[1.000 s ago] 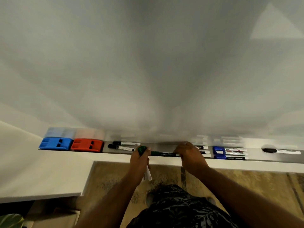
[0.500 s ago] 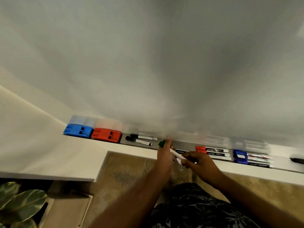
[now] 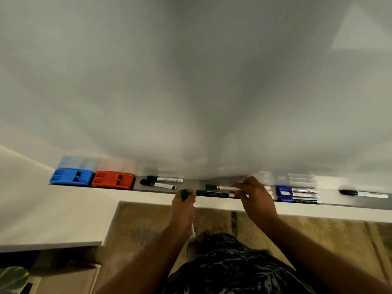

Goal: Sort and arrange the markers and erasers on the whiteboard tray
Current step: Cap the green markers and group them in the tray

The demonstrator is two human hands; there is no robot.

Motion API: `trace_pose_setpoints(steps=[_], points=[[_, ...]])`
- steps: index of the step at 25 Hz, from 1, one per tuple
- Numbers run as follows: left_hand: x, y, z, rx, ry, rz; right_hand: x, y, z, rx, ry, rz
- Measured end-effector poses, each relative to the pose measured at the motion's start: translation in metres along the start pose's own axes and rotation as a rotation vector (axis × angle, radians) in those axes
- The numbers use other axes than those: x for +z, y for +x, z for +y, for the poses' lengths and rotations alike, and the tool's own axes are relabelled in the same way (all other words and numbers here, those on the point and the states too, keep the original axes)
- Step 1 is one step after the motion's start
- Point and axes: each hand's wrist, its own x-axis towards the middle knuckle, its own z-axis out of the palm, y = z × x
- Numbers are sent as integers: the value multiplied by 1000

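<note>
On the grey whiteboard tray point(image 3: 329, 199), a blue eraser point(image 3: 72, 177) and a red eraser point(image 3: 113, 180) sit side by side at the left end. Two black markers point(image 3: 163, 179) lie to their right. My left hand point(image 3: 183, 206) is shut on a green-capped marker point(image 3: 185, 194), cap up, with its white barrel poking out below my fist. My right hand point(image 3: 257, 198) pinches the right end of a green-capped white marker point(image 3: 223, 187) lying at the back of the tray. A dark green marker point(image 3: 214, 194) lies in front of it. My right hand hides the red markers.
Several blue markers point(image 3: 297, 195) are stacked right of my right hand. A lone black marker point(image 3: 362, 194) lies far right. The whiteboard point(image 3: 191, 81) rises behind the tray, and a white ledge point(image 3: 53, 219) juts out lower left, with a plant leaf point(image 3: 12, 276) below.
Half a second ago both hands held a white marker in front of the tray. Now a green-capped white marker lies at the back of the tray under my right fingers. My left hand keeps its marker.
</note>
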Motion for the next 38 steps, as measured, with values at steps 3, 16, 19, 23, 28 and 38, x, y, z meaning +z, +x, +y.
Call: trace_pose_setpoints(steps=[3, 16, 19, 23, 28, 38], points=[[-3, 4, 1, 63, 32, 1, 11, 0, -7, -25, -64, -24], [-8, 7, 3, -121, -412, -67, 23, 7, -22, -87, -67, -69], [-4, 6, 7, -102, -570, -170, 21, -11, -32, -83, 242, -174], [9, 6, 7, -98, -506, -157, 25, -18, -41, 10, 404, -233], [10, 13, 11, 81, -205, -124, 10, 1, -23, 87, 297, -29], [13, 23, 22, 224, 151, -24, 26, 16, -20, -42, 86, 136]])
